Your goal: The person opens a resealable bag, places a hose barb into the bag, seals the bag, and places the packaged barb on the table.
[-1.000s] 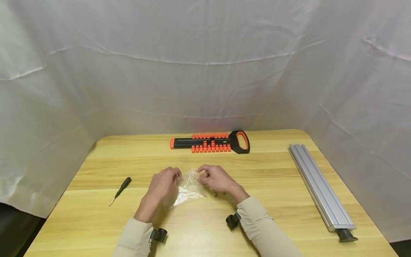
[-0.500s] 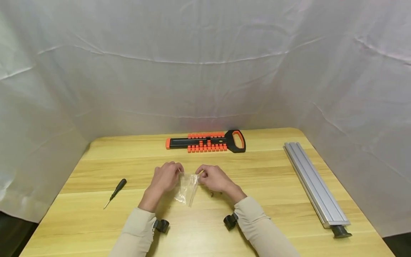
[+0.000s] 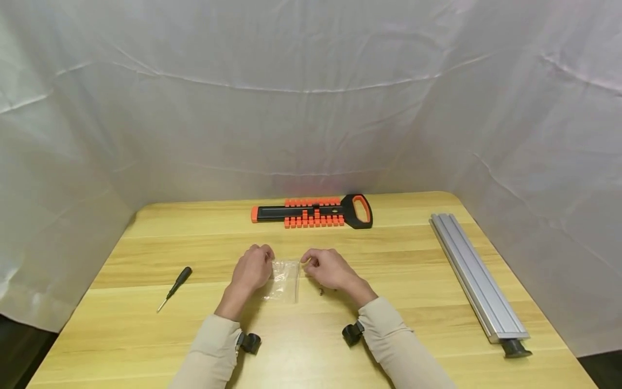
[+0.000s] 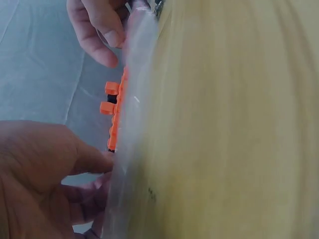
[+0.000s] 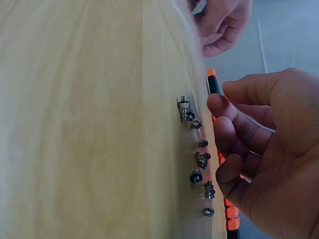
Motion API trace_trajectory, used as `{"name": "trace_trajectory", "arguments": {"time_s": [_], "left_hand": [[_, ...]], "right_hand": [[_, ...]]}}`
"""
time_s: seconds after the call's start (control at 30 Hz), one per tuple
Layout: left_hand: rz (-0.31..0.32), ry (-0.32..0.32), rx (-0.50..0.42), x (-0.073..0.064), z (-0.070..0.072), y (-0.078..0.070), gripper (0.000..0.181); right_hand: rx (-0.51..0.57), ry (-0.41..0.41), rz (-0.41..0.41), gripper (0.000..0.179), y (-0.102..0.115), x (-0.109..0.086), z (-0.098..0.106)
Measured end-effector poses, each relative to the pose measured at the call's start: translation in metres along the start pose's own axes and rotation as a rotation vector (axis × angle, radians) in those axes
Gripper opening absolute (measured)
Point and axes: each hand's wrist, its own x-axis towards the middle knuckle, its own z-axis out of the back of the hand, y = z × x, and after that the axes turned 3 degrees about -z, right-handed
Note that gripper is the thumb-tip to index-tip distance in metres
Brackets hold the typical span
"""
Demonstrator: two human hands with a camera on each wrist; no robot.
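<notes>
A clear plastic bag (image 3: 283, 281) lies almost flat close over the table between the two hands. My left hand (image 3: 252, 268) pinches its left side, with the thumb (image 4: 94, 158) against the film in the left wrist view. Just off the bag's upper right corner is my right hand (image 3: 330, 269), fingers loosely bent and nothing visible between them. Below that hand, several small dark metal fasteners (image 3: 321, 292) lie on the wood. The right wrist view shows these metal fasteners (image 5: 201, 159) scattered in a row beside the fingers.
A black and orange handled tool (image 3: 311, 213) lies at the table's back. A black-handled screwdriver (image 3: 176, 287) rests at left. Along the right side runs a long grey metal rail (image 3: 478, 275) with a black end piece (image 3: 516, 348). Pale curtains (image 3: 311, 108) enclose the table (image 3: 389, 243).
The bag has turned and flattened out between the hands. My right hand has come away from the bag's corner, slightly to the right, while the left keeps its hold.
</notes>
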Motion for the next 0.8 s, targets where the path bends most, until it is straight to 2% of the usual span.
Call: {"name": "trace_trajectory", "arguments": {"time_s": [0.07,0.17,0.3,0.43,0.57,0.8], "left_hand": [[0.016,0.009,-0.012,-0.003,0.0,-0.003,0.016],[0.003,0.037,-0.054,-0.009,0.001,-0.011,0.01],[-0.055,0.135,-0.111,-0.017,0.0,-0.027,0.018],[-0.074,0.212,-0.095,-0.021,-0.007,-0.038,0.024],[-0.067,0.214,-0.05,-0.024,-0.013,-0.04,0.024],[-0.042,0.231,-0.036,-0.022,-0.013,-0.043,0.021]], "right_hand": [[-0.006,-0.001,0.003,0.018,0.0,0.0,-0.001],[-0.027,-0.003,0.011,0.018,-0.001,0.0,-0.002],[-0.041,-0.015,0.008,0.018,-0.003,0.0,-0.003],[-0.02,-0.022,-0.003,0.017,-0.006,-0.001,-0.004],[-0.004,-0.017,0.005,0.017,-0.007,-0.002,-0.005],[0.002,-0.034,0.02,0.017,-0.007,-0.005,-0.003]]}}
